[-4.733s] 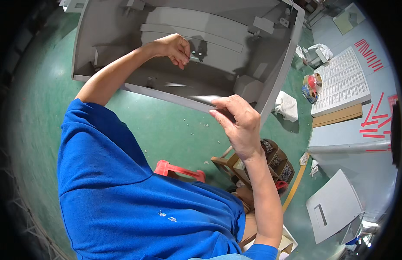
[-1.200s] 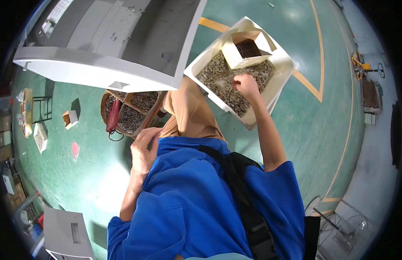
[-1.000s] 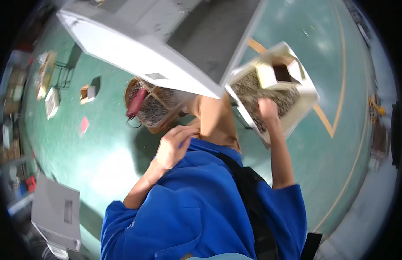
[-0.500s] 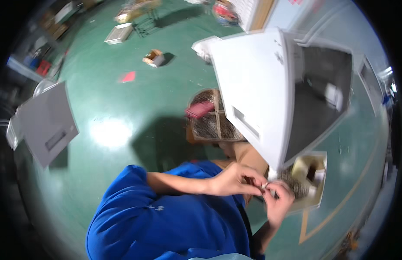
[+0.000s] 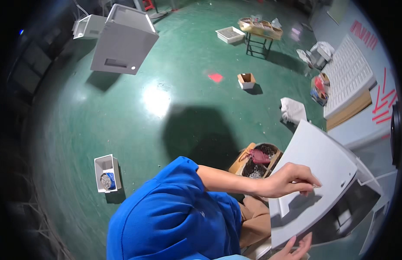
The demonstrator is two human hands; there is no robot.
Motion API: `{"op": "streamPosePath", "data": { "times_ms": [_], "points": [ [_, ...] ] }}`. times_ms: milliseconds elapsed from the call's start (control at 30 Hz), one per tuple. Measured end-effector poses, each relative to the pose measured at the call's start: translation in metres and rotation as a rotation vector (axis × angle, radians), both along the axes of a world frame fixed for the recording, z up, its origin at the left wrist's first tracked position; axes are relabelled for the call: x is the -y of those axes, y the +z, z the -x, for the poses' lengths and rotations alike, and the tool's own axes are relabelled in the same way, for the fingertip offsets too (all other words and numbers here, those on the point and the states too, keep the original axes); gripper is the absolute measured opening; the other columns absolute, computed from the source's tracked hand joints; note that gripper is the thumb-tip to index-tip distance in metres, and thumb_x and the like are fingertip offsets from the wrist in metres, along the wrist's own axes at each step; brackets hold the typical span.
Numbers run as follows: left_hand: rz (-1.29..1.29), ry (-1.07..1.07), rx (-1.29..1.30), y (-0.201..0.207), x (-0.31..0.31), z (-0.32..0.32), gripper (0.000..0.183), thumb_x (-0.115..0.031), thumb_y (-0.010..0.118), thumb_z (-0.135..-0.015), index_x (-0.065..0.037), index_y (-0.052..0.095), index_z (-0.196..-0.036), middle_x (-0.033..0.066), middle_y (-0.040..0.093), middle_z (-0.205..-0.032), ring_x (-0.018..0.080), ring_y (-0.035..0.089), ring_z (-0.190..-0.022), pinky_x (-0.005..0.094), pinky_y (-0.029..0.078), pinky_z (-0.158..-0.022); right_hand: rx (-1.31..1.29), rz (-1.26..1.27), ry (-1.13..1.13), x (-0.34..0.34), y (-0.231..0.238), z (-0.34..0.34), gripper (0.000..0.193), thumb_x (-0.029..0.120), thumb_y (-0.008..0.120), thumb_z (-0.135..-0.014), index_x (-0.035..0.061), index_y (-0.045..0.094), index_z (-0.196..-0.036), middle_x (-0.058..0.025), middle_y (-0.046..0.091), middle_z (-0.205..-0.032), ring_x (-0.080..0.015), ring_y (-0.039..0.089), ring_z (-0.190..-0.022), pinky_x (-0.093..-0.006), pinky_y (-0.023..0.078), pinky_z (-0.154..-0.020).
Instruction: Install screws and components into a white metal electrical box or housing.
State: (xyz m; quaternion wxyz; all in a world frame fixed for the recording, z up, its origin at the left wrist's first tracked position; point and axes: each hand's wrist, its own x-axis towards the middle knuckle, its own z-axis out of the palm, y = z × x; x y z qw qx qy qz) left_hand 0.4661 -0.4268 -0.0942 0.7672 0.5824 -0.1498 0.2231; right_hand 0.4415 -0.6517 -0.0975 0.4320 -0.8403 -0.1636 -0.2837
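A large white cabinet-like housing (image 5: 315, 156) stands in front of me at the right, with a recessed slot in its face and a dark open side. Over its white face reaches my left hand (image 5: 289, 180), thumb and forefinger pinched at a tiny pale item too small to name. The fingertips are close to the housing's edge, where small holes show; contact cannot be made out. Below it, by the dark side, my right hand (image 5: 294, 249) has its fingers apart and nothing visible in them; the lower edge of the picture cuts it off.
Beside my knees sits a divided basket (image 5: 274, 151) of small metal parts with a dark red cloth (image 5: 258, 157). A white bin (image 5: 117, 173) stands at the left, another grey housing (image 5: 125, 41) behind it. Further off are a small carton (image 5: 246, 81) and a table (image 5: 259, 30).
My two hands, together at a small item before, are now apart: the left is over the white housing, the right lower down with fingers spread. The whole view has turned.
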Motion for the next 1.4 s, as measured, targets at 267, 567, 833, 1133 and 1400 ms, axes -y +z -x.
{"op": "streamPosePath", "data": {
  "times_ms": [267,567,833,1133,1400],
  "points": [
    [-0.033,0.256,0.218,0.022,-0.025,-0.029,0.009,-0.007,0.068,-0.081,0.001,0.064,-0.085,0.0056,0.063,-0.084,0.0121,0.060,-0.076,0.0252,0.049,-0.069,-0.017,0.102,0.107,-0.003,-0.022,0.010,0.041,0.031,0.066,-0.084,-0.0076,0.059,-0.094,-0.0199,0.060,-0.084,-0.0303,0.056,-0.077,-0.0391,0.045,-0.069],
    [0.007,0.381,0.088,0.036,-0.046,-0.013,0.009,0.000,0.068,-0.078,0.002,0.066,-0.086,0.0070,0.067,-0.083,0.0103,0.062,-0.078,0.0242,0.050,-0.073,-0.111,0.087,0.283,-0.023,-0.018,0.022,0.027,0.015,0.076,-0.063,0.0037,0.054,-0.070,-0.0043,0.044,-0.059,-0.0163,0.042,-0.047,-0.0282,0.030,-0.043],
    [0.136,0.333,0.165,0.025,-0.031,0.003,0.010,-0.001,0.069,-0.077,0.001,0.067,-0.087,0.0067,0.067,-0.083,0.0105,0.061,-0.076,0.0231,0.048,-0.069,-0.134,0.062,0.270,-0.001,-0.028,0.041,0.026,0.015,0.076,-0.064,0.0040,0.052,-0.067,-0.0034,0.044,-0.056,-0.0127,0.042,-0.045,-0.0242,0.030,-0.041],
    [-0.401,0.623,0.696,0.041,-0.024,0.014,0.029,0.009,0.069,-0.061,0.004,0.066,-0.090,0.0115,0.064,-0.086,0.0233,0.062,-0.074,0.0321,0.052,-0.064,-0.183,-0.034,0.290,0.028,-0.038,0.045,0.028,0.020,0.074,-0.065,0.0022,0.052,-0.064,-0.0028,0.043,-0.056,-0.0114,0.039,-0.046,-0.0242,0.026,-0.041],
    [-0.593,0.652,0.705,0.050,-0.034,0.035,0.031,-0.006,0.066,-0.066,0.003,0.067,-0.096,0.0143,0.063,-0.095,0.0233,0.060,-0.076,0.0316,0.051,-0.067,-0.220,-0.023,0.319,0.032,-0.030,0.050,0.032,0.023,0.076,-0.063,0.0016,0.052,-0.061,-0.0022,0.044,-0.053,-0.0119,0.039,-0.044,-0.0247,0.027,-0.040]
  ]
}}
